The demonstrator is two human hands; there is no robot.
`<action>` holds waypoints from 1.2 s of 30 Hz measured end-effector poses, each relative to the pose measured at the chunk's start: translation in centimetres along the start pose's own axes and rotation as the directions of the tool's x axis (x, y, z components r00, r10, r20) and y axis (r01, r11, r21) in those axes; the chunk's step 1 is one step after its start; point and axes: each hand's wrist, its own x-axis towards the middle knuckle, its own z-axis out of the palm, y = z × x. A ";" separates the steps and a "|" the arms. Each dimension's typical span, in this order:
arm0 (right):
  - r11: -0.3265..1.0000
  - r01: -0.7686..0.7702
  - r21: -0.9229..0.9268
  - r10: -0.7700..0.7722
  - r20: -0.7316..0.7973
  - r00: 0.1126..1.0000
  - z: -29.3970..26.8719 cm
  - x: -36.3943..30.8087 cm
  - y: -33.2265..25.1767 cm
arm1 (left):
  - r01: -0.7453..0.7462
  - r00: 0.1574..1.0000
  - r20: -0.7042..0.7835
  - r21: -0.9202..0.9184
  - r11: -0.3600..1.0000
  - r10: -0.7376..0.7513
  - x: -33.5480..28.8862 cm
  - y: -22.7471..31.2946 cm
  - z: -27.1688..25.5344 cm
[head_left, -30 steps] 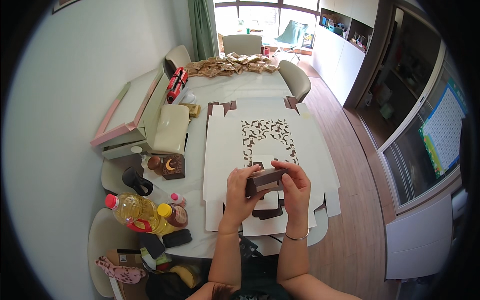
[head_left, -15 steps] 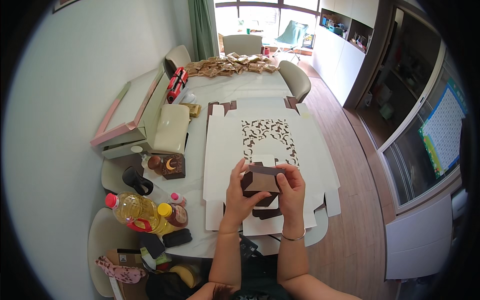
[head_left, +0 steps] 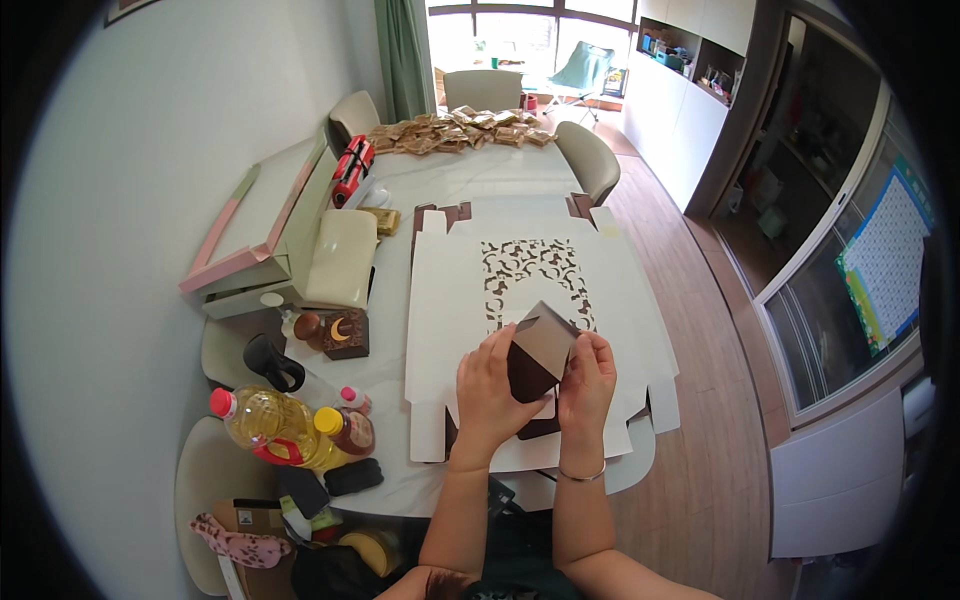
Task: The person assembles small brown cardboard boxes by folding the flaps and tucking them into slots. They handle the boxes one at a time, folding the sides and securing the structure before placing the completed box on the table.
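A small dark brown folded-card box (head_left: pixel 541 348) is tilted between my hands, with a paler brown face and a raised flap toward the top. My left hand (head_left: pixel 487 398) grips its left side, fingers wrapped round the edge and thumb along the bottom. My right hand (head_left: pixel 588 385) pinches its right edge. Beneath lies a large flat white cardboard sheet (head_left: pixel 448 300) with a cut-out pattern and notched sides, brown card showing under its edges. Another small brown box (head_left: pixel 347 337) with a yellow crescent moon stands to the left.
Several gold packets (head_left: pixel 460 132) are heaped at the table's far end. Along the left are an oil bottle (head_left: pixel 270 420), a yellow-capped jar (head_left: pixel 347 430), a black phone-like case (head_left: pixel 354 476), a red package (head_left: pixel 353 172) and a pale green and pink box (head_left: pixel 275 215).
The small box has turned and tipped up, so a corner points upward. Both hands have shifted with it, the right hand now lower on its edge.
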 end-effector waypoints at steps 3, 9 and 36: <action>0.992 0.005 -0.129 0.010 0.110 0.994 0.6 -0.5 -0.6 | 0.074 0.997 -0.023 -0.083 0.994 -0.076 -0.6 -0.9 1.1; 0.971 0.043 -0.237 0.015 0.237 0.971 1.2 -0.8 -0.9 | 0.043 0.994 -0.091 -0.174 0.984 -0.059 -0.5 -0.8 1.2; 0.888 0.214 -0.406 -0.028 0.418 0.908 1.1 -0.8 0.0 | 0.005 0.980 -0.197 -0.070 0.998 -0.018 -0.2 -1.6 1.4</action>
